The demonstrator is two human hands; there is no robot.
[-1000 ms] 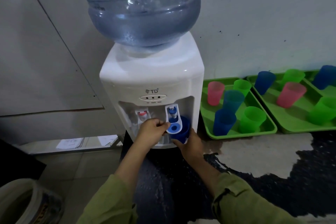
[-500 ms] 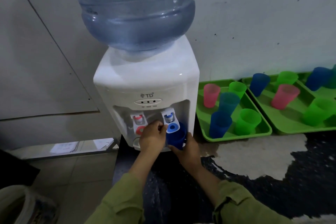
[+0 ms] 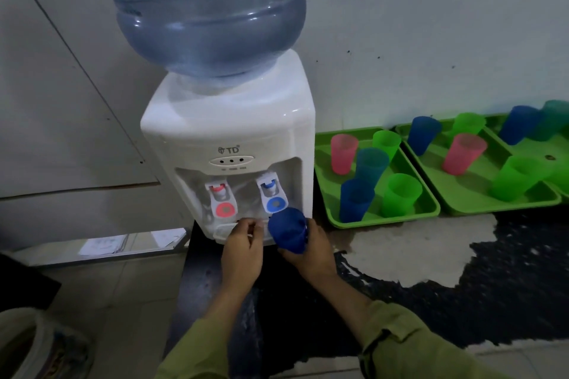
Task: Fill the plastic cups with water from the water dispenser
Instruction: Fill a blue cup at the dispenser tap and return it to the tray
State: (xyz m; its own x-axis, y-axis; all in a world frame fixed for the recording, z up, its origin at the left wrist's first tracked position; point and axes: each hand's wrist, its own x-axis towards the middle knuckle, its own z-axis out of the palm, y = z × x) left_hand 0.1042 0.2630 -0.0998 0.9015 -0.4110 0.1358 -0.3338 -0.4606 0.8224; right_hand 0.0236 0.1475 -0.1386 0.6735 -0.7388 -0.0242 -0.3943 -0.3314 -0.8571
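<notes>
I see the left hand [image 3: 243, 251] at lower centre, loosely curled and holding nothing, by the water dispenser [image 3: 228, 132]. It has two taps, the red tap [image 3: 221, 200] and the blue tap [image 3: 272, 197]. The right hand [image 3: 311, 251] wraps one blue cup [image 3: 288, 232] just under the blue one. I'd keep it upright, centred below the spout. At right, five cups stand on the near green tray [image 3: 381, 221], and I count six beyond.
</notes>
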